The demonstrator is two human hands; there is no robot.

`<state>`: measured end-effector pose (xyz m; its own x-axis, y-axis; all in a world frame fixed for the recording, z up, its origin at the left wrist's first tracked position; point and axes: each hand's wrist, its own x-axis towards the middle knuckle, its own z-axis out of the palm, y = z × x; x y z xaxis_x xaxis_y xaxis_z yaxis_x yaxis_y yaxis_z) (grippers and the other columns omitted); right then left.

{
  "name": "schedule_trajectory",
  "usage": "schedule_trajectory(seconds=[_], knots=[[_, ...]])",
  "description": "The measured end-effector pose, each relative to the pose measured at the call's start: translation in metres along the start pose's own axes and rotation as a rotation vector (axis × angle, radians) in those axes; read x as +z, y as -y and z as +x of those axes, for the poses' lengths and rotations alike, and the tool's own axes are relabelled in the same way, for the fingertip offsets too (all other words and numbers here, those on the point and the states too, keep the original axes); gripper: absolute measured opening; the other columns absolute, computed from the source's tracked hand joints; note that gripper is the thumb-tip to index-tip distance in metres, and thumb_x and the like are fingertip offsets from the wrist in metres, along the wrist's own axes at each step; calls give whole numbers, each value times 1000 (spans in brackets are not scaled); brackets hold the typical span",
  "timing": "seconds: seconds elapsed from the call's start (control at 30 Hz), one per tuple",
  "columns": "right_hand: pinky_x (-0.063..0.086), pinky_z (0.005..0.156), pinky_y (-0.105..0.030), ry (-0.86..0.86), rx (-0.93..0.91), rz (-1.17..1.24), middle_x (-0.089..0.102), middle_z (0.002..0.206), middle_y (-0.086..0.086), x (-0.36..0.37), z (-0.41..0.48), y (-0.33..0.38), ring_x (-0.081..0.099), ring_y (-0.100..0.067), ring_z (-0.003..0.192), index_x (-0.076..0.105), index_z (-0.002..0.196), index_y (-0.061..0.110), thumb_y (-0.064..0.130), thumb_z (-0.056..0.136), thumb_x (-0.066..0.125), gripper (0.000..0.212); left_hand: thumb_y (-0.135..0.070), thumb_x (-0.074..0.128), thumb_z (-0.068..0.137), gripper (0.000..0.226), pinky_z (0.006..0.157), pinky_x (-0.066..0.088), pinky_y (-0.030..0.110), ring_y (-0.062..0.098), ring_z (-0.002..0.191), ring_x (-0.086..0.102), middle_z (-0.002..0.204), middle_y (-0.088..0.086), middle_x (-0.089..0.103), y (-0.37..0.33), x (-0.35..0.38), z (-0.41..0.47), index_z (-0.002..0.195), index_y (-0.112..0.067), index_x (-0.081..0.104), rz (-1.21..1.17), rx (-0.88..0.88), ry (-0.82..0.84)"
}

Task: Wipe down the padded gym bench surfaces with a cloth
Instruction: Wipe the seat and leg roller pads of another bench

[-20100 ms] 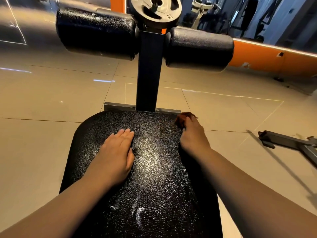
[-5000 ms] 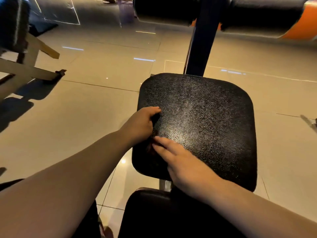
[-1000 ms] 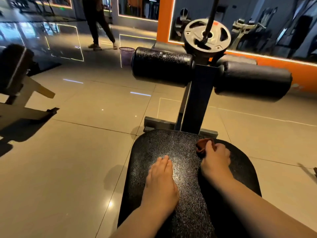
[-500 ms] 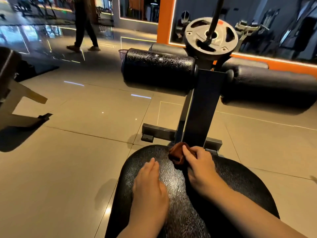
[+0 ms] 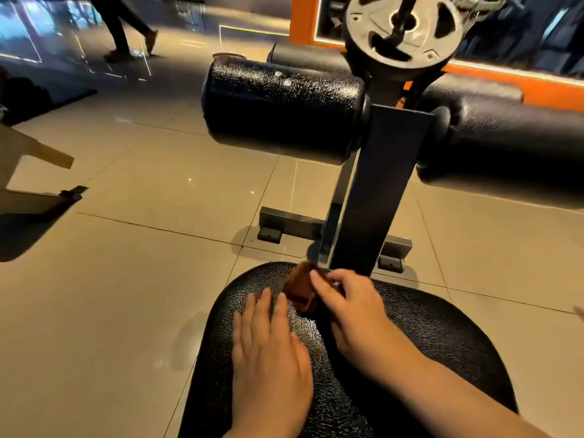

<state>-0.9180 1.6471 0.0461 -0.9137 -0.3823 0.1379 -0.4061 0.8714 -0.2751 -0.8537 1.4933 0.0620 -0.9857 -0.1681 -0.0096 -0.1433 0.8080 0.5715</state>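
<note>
The black padded bench seat (image 5: 442,336) fills the lower middle of the head view. My right hand (image 5: 350,308) grips a small brown cloth (image 5: 298,287) and presses it on the seat's far edge, close to the dark upright post (image 5: 379,191). My left hand (image 5: 268,349) lies flat on the pad just left of the cloth, fingers straight. Two black padded rollers, the left roller (image 5: 278,112) and the right roller (image 5: 512,143), stick out from the post above the seat.
A grey weight plate (image 5: 399,30) sits on top of the post. The bench's metal foot bar (image 5: 290,227) rests on the glossy tiled floor (image 5: 126,279). Another frame (image 5: 34,172) stands at the left. A person's legs (image 5: 123,23) walk at the far left.
My right hand has slid the cloth leftward along the seat's far edge, from the right corner toward the middle. My left hand stays flat on the pad. The distant person has walked on.
</note>
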Motion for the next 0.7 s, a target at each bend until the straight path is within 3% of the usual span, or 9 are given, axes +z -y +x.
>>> schedule_trajectory(seconds=[0.1,0.23,0.33,0.43,0.5,0.6,0.63,0.7], knots=[[39,104,-41,-96,182,8,43,139,-12,-3,13,24,43,-35,126,36,154,19,15,91,65,70,-35,25,104,58,119,-20,37,13,148,-26,164,-7,-14,-5,-1,2,157,-29,1,60,2,55],[35,99,-25,-107,95,148,50,125,-3,-4,-3,60,42,-22,119,47,149,23,24,99,54,50,-25,30,104,54,120,-17,34,10,150,-16,166,-7,0,-4,0,9,156,-23,17,-155,-35,58],[32,95,-18,6,112,137,51,119,2,-16,-32,56,43,-15,114,52,142,27,24,100,56,43,-22,35,104,45,124,-6,36,11,152,-1,164,-4,18,2,-9,9,149,-20,37,-324,-48,100],[41,89,-27,19,297,182,57,110,8,-38,-51,54,53,-14,109,57,115,30,26,98,59,18,-23,44,103,44,125,3,40,13,152,5,162,-3,24,3,-20,-4,147,-29,41,-380,13,175],[43,77,-30,-26,485,374,61,95,8,-55,-48,54,60,-15,95,54,96,29,26,98,60,6,-25,49,102,49,119,15,27,13,149,18,158,-3,30,-2,-26,-12,149,-31,36,-483,1,221],[51,60,-23,-89,723,903,69,84,-3,-67,-43,67,65,-7,66,61,100,15,20,101,58,6,-29,50,102,44,87,30,1,2,120,45,136,-12,48,-8,-32,-18,146,-32,40,-635,-49,253],[50,55,-22,-100,766,1066,71,82,-7,-69,-41,74,65,-8,61,62,104,10,18,101,58,10,-32,49,103,40,79,33,-1,-2,111,49,127,-16,52,-9,-33,-17,142,-33,45,-685,-69,275],[54,58,-28,-117,815,1255,74,86,-15,-65,-38,80,68,-20,68,64,108,5,15,100,59,13,-38,48,102,34,82,48,11,3,102,64,115,-16,67,-10,-35,-12,132,-27,60,-911,-133,362]])
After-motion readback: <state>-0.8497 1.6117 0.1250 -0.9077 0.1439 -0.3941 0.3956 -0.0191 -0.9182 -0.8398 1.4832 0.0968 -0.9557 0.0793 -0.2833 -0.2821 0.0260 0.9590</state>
